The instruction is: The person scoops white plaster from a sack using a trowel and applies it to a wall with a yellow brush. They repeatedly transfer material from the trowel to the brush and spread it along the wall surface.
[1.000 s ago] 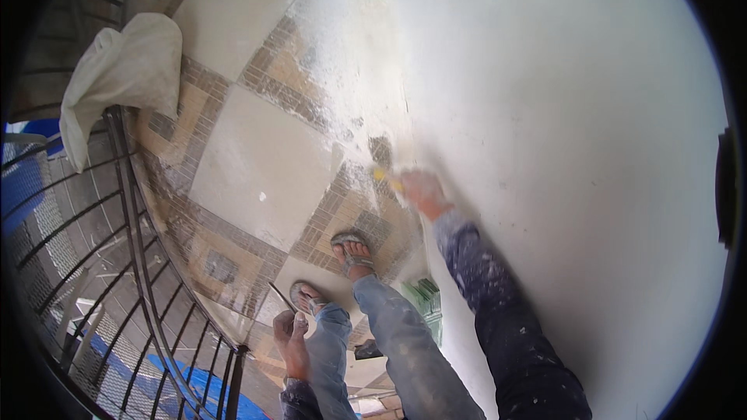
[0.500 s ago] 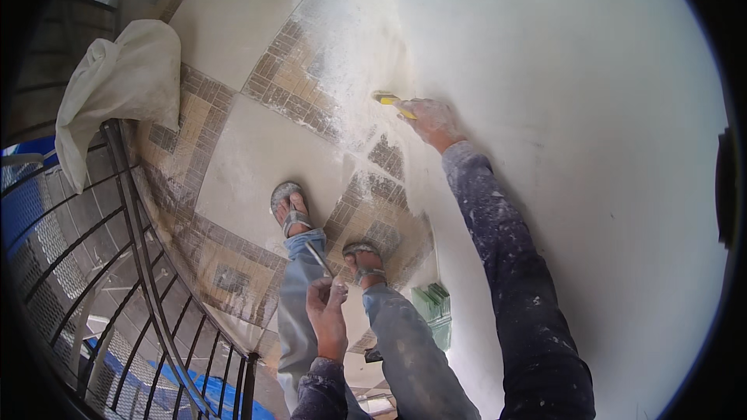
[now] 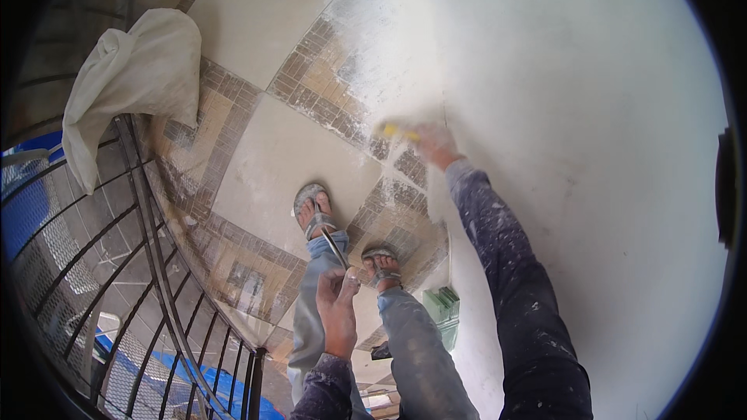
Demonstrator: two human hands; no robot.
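My right hand [image 3: 437, 146] is closed round a small yellow-handled tool [image 3: 397, 131]. Motion blurs both of them, and the kind of tool cannot be made out. The tool is close to the base of the white wall [image 3: 591, 155], where white dust covers the tiled floor [image 3: 299, 163]. Nearer to me, my left hand [image 3: 338, 315] pinches a slim grey metal tool [image 3: 334, 247] that points up and away over my leg. White dust speckles both dark sleeves.
Black metal railing [image 3: 156, 264] curves along the left, with a whitish cloth sack [image 3: 144, 70] draped over it. My sandalled feet [image 3: 314, 208] stand on the tiles. A stack of green pieces [image 3: 442, 307] leans by the wall beside my right leg.
My right hand and the yellow-handled tool have moved slightly nearer to me along the wall base. The view has shifted, so the floor and railing sit further right.
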